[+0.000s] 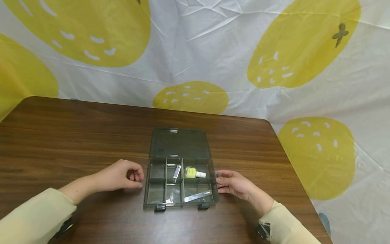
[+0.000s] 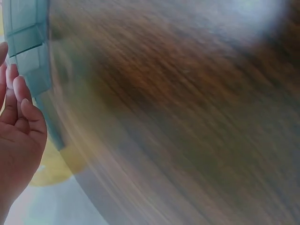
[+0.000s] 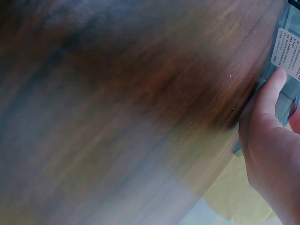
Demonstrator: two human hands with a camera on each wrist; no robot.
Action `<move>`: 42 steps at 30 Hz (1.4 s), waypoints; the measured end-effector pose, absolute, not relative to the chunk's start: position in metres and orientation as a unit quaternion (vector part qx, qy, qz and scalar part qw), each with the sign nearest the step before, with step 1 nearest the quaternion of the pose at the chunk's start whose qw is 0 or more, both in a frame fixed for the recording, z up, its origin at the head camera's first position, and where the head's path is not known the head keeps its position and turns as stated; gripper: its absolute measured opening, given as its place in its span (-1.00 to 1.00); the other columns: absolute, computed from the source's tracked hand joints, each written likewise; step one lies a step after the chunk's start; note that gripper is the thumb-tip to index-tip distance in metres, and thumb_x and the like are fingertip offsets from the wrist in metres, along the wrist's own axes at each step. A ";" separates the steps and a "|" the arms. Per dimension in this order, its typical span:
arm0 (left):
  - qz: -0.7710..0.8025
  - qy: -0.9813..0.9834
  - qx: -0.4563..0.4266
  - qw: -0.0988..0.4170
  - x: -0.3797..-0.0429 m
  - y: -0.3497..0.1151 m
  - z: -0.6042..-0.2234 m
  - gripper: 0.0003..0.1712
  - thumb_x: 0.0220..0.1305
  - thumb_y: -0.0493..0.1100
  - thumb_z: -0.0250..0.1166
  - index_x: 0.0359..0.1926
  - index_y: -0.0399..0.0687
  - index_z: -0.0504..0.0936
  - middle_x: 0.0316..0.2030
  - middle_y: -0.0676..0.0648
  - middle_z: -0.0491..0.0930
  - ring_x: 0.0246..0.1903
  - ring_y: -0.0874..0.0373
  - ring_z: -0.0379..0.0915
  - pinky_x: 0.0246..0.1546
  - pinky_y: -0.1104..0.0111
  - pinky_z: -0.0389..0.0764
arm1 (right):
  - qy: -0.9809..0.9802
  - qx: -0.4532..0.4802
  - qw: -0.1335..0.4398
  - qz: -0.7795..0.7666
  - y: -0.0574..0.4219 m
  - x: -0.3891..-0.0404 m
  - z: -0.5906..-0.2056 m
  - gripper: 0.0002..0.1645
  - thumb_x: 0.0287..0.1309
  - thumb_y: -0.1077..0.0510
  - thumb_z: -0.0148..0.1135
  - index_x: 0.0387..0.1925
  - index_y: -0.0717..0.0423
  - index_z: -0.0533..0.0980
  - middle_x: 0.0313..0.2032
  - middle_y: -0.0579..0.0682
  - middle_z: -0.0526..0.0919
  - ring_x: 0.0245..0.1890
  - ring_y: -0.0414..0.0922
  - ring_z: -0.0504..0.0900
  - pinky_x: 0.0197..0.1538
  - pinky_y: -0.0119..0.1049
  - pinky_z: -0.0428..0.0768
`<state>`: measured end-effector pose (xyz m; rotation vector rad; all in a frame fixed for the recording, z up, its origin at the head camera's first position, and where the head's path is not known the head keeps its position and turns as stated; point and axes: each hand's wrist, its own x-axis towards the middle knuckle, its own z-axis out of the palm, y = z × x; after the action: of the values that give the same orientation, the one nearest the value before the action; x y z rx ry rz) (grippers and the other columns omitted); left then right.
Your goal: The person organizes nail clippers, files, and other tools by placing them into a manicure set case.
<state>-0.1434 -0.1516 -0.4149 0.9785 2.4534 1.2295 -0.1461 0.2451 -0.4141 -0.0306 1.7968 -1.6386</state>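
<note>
A smoky translucent storage box [image 1: 178,181] lies with its lid [image 1: 179,142] folded back on the table. In its compartments are a yellow nail polish bottle [image 1: 190,173] with a white cap, a silver nail clipper [image 1: 176,172], a long flat silver strip [image 1: 198,196] and small clear pieces [image 1: 172,197]. My right hand [image 1: 236,184] grips the box's right side; in the right wrist view the thumb [image 3: 272,93] rests by a printed label [image 3: 287,52]. Just off the box's left wall, my left hand [image 1: 120,176] hangs loosely curled and holds nothing.
Two dark latches [image 1: 160,207] hang from the box's front edge. The brown wooden table [image 1: 76,135] reaches back to a white curtain [image 1: 201,40] printed with yellow fruit. Its rounded far right corner lies beyond the right hand.
</note>
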 end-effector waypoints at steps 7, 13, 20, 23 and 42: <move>0.430 0.831 0.330 0.126 -0.146 -0.142 -0.409 -0.86 -0.01 -0.17 0.42 -0.46 0.00 0.59 -0.57 0.17 0.47 -0.52 0.44 0.34 -0.46 0.53 0.45 | 0.693 -0.012 0.347 -0.631 0.245 -0.147 -0.413 -0.38 0.29 0.32 -0.05 0.27 0.57 0.05 -0.24 -0.11 0.61 -0.20 -0.22 0.59 -0.09 -0.34 0.60; 0.452 0.816 0.328 0.148 -0.147 -0.129 -0.403 -0.85 0.01 -0.15 0.42 -0.44 -0.05 0.59 -0.57 0.15 0.46 -0.52 0.41 0.34 -0.46 0.54 0.45 | 0.693 -0.013 0.345 -0.633 0.244 -0.147 -0.413 -0.39 0.29 0.33 -0.05 0.27 0.57 0.04 -0.25 -0.11 0.60 -0.21 -0.22 0.59 -0.10 -0.34 0.60; 0.470 0.796 0.341 0.170 -0.147 -0.111 -0.401 -0.86 0.01 -0.18 0.41 -0.44 -0.08 0.60 -0.57 0.14 0.46 -0.52 0.40 0.35 -0.46 0.54 0.45 | 0.694 -0.015 0.344 -0.632 0.244 -0.147 -0.414 -0.38 0.29 0.31 -0.04 0.27 0.57 0.04 -0.25 -0.11 0.61 -0.21 -0.22 0.60 -0.09 -0.32 0.60; 0.468 0.794 0.348 0.172 -0.148 -0.106 -0.402 -0.87 0.01 -0.18 0.41 -0.44 -0.08 0.60 -0.57 0.15 0.47 -0.52 0.41 0.36 -0.45 0.53 0.46 | 0.694 -0.014 0.344 -0.633 0.243 -0.147 -0.414 -0.38 0.29 0.32 -0.04 0.27 0.57 0.05 -0.25 -0.11 0.61 -0.21 -0.22 0.60 -0.09 -0.33 0.60; 0.461 0.785 0.368 0.187 -0.151 -0.083 -0.400 -0.91 0.01 -0.24 0.38 -0.44 -0.08 0.61 -0.57 0.16 0.48 -0.53 0.42 0.35 -0.45 0.54 0.46 | 0.695 -0.020 0.343 -0.631 0.238 -0.148 -0.416 -0.39 0.29 0.32 -0.05 0.26 0.58 0.06 -0.25 -0.10 0.61 -0.22 -0.21 0.60 -0.10 -0.32 0.61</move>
<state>-0.1510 -0.0835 -0.4002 1.0362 2.2111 1.2977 -0.1481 0.2376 -0.4160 -0.0523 1.8068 -1.6403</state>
